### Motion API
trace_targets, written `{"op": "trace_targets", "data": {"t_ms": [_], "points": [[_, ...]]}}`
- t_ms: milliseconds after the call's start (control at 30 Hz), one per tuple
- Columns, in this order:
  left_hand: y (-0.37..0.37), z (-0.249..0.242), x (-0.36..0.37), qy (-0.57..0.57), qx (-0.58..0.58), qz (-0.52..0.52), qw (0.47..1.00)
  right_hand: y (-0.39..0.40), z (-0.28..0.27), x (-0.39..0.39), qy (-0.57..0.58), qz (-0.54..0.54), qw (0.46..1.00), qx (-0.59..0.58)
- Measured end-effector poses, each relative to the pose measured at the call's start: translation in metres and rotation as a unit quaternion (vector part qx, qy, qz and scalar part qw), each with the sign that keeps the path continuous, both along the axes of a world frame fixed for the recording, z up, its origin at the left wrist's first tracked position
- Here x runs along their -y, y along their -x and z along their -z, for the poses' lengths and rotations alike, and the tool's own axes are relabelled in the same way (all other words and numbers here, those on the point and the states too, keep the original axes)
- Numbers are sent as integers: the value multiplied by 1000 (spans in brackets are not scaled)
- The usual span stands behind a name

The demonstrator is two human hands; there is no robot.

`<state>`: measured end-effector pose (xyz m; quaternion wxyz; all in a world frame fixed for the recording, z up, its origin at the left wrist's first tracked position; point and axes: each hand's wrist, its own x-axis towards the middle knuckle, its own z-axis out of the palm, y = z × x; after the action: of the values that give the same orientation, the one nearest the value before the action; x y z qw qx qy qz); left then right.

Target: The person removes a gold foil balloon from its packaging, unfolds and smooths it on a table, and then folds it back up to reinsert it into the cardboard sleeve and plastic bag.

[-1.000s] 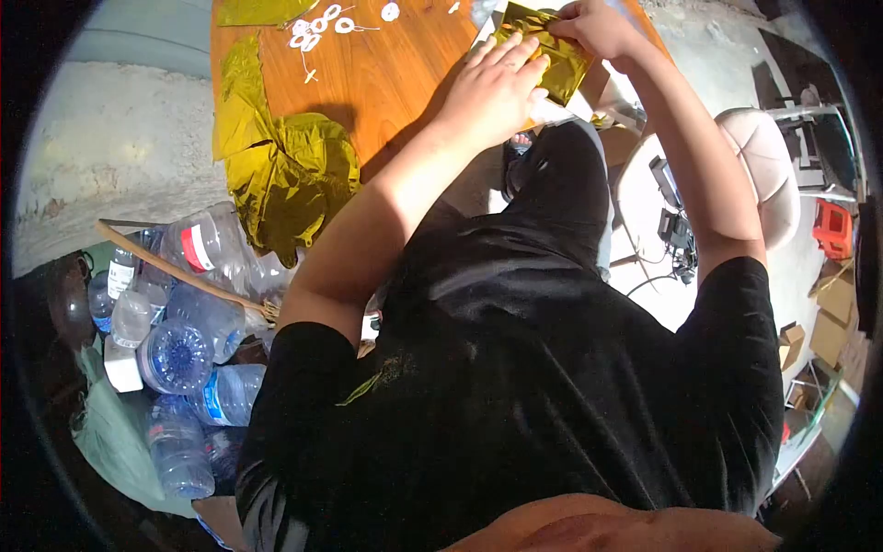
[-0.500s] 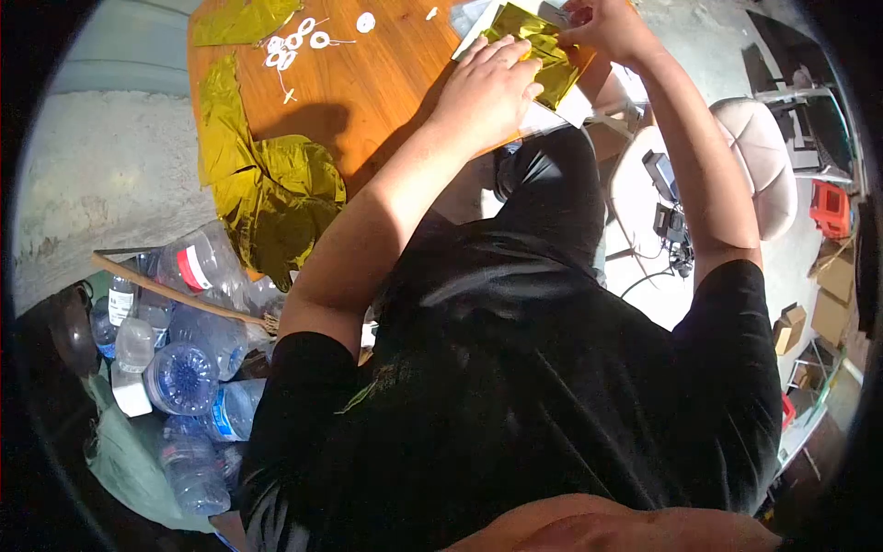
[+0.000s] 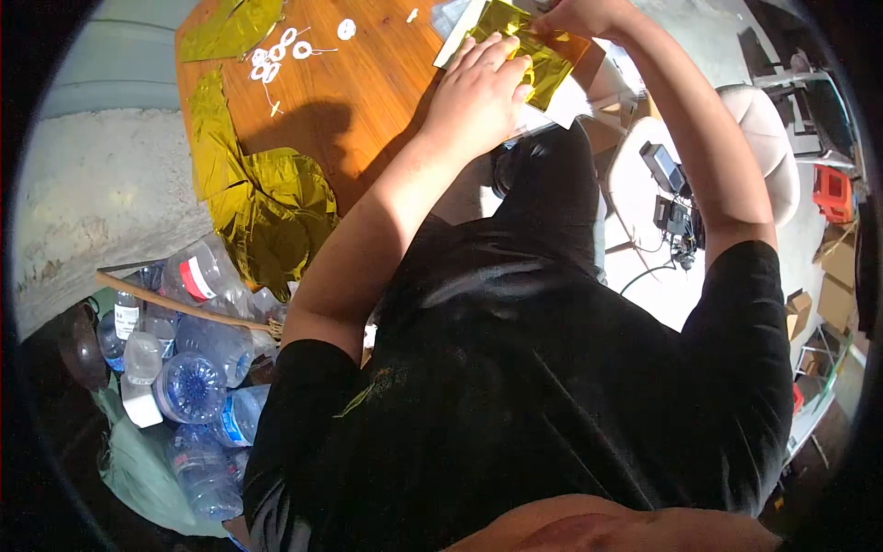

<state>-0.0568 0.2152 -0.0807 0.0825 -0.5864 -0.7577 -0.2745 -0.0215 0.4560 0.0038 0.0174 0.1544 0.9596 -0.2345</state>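
The left hand (image 3: pixel 480 92) is lying with its grip open, fingers extended on a shiny gold sheet (image 3: pixel 550 75). The right hand (image 3: pixel 581 17) is bending at the sheet's far right edge; its fingertips are hidden, so its grip is unclear. The sheet is resting over white paper (image 3: pixel 568 103) at the edge of the wooden surface (image 3: pixel 372 69). White rings (image 3: pixel 302 51) are lying leftward; crumpled gold foil (image 3: pixel 280 207) is draping over the side.

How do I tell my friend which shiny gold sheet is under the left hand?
Find the wooden table, then the left hand on its right side. The gold sheet is under those fingers, on something white. The other gold pieces lie at the table's left side, with no hand on them.
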Motion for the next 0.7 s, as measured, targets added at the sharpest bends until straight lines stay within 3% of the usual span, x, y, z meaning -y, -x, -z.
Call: {"op": "trace_targets", "data": {"t_ms": [133,200,233,300,433,500,533,567,600,633,667,700], "points": [[1,1,-3,-1,-1,-1,1000,17,19,-20,-70,-57,996,26],[2,2,-4,-4,-3,1,1000,18,21,-32,138,-260,953,-68],[3,2,-4,-3,-2,0,1000,23,25,-35,138,-261,953,-67],[5,2,-3,-5,-5,7,1000,30,-5,1,-47,-36,991,119],[5,-6,2,-2,21,16,1000,27,-11,-3,39,-45,986,154],[4,-17,5,-77,-32,-13,996,14,-21,3,12,-13,993,113],[27,-30,-16,-325,-324,-30,888,8,-25,4,-14,20,997,72],[20,-33,-7,-328,-326,-30,886,3,-27,0,-17,21,997,70],[3,-37,10,-335,-124,-103,928,-5,-24,-4,190,71,978,53],[-7,-36,20,-326,82,-170,926,-12,-18,-8,389,118,913,32],[-6,-28,21,-388,228,-196,871,-11,10,-11,555,54,828,-61],[-20,-50,26,-374,358,-268,812,-28,-20,4,535,80,841,-16]]}}
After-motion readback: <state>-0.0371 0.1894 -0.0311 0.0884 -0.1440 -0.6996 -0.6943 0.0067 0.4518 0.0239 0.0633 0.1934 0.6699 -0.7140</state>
